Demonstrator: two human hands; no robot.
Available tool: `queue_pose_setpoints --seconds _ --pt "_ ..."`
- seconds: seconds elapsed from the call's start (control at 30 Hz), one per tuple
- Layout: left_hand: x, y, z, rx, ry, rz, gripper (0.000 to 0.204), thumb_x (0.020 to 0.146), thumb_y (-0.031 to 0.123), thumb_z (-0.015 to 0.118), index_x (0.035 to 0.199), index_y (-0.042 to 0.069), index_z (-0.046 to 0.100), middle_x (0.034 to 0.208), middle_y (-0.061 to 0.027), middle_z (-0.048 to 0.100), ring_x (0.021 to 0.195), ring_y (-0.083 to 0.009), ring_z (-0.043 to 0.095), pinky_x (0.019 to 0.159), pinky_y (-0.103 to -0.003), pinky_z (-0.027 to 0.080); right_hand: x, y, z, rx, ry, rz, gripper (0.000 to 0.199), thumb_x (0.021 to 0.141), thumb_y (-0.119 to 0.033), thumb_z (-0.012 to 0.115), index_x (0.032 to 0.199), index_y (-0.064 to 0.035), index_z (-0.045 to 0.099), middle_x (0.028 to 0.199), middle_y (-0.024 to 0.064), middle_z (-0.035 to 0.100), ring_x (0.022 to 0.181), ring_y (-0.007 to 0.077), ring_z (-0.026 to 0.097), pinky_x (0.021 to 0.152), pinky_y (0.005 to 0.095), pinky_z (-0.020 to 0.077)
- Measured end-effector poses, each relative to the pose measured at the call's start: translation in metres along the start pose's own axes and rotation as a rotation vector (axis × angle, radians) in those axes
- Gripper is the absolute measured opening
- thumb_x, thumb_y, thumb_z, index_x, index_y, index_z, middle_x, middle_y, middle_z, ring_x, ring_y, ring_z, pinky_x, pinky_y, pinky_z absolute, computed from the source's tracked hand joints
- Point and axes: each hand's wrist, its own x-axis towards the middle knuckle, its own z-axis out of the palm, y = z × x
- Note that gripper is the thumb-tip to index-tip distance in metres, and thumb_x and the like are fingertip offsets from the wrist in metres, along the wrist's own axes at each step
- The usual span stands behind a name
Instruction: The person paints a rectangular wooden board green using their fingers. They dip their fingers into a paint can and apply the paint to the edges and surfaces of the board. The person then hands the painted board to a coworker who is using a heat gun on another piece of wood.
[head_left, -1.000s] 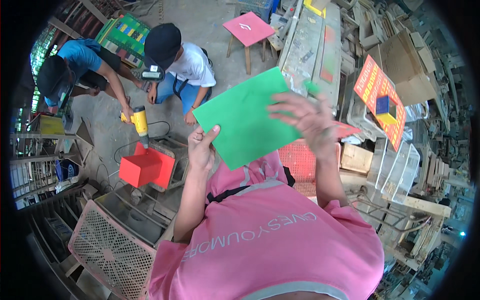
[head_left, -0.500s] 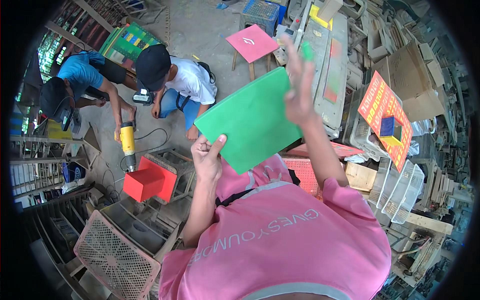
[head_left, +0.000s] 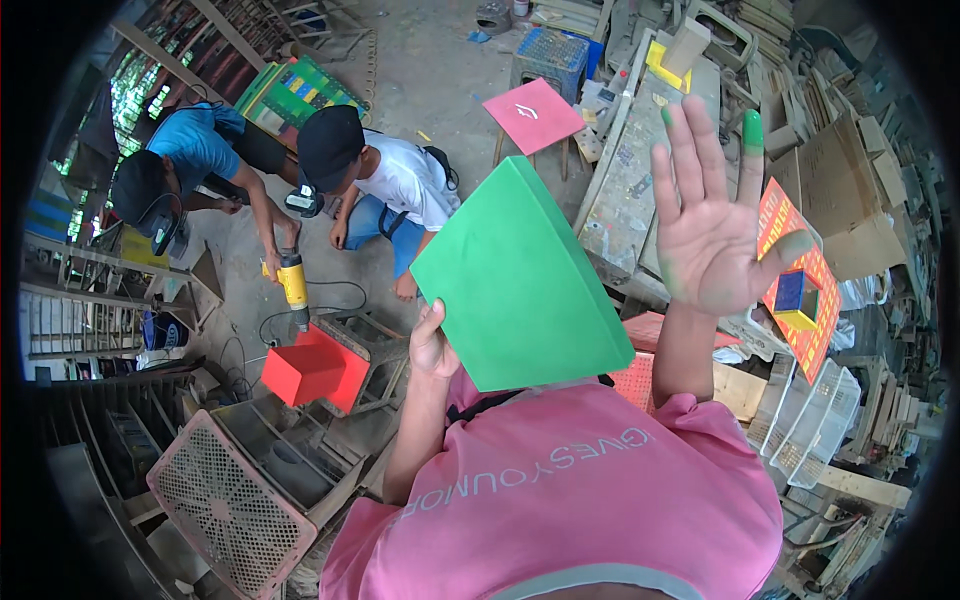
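My left hand (head_left: pixel 431 338) grips the left edge of a flat green block with thick sides (head_left: pixel 525 285), thumb over its face. The block is tilted in front of my chest. My right hand (head_left: pixel 712 225) is raised to the right of it, palm turned up to view, fingers spread and nothing in it. One of its fingertips is bright green; another shows a smaller green spot, and greenish smudges mark the palm. A gap separates the right hand from the block.
Two co-workers crouch at the left; one holds a yellow power tool (head_left: pixel 292 285) over a red box-shaped piece (head_left: pixel 305 372). A pink crate (head_left: pixel 230 505) stands lower left. A pink square board (head_left: pixel 532 115) rests on a stool. At right are an orange board (head_left: pixel 805 335) and a long workbench (head_left: pixel 625 190).
My right hand has come away from the block to the right and opened its palm to view. The green block has turned in my left hand, showing its thick right side.
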Motion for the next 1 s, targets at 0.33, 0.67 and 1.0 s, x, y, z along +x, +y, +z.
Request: queue_pose_setpoints --seconds 0.33,0.67,1.0 --pt "-0.005 -0.010 0.004 -0.028 -0.027 -0.021 0.045 0.095 0.023 0.054 0.131 -0.002 0.044 0.120 -0.0144 0.060 0.107 -0.0258 0.062 0.092 -0.041 0.052 0.026 0.050 0.016 -0.011 -0.484 0.315 0.100 0.081 -0.080 0.029 0.149 -0.0207 -0.016 0.149 0.0359 0.003 0.138 0.0523 0.012 0.107 0.0621 0.0228" --pt "-0.002 -0.003 0.006 -0.102 0.004 0.063 0.045 0.096 0.025 0.053 0.133 0.003 0.042 0.127 -0.0132 0.055 0.115 -0.0270 0.056 0.097 -0.044 0.048 0.005 0.047 0.022 -0.097 -0.321 0.664 0.106 0.073 -0.088 0.024 0.151 -0.0229 -0.007 0.148 0.0350 0.016 0.136 0.0483 0.025 0.104 0.0632 0.0285" --pt "0.006 0.011 -0.012 -0.150 0.094 0.128 0.036 0.098 0.023 0.050 0.128 0.004 0.047 0.124 -0.0128 0.058 0.111 -0.0262 0.060 0.095 -0.046 0.050 -0.012 -0.024 -0.019 -0.003 -0.102 0.243 0.094 0.088 -0.071 0.034 0.150 -0.0161 -0.009 0.151 0.0336 0.001 0.139 0.0503 0.012 0.101 0.0691 0.0278"
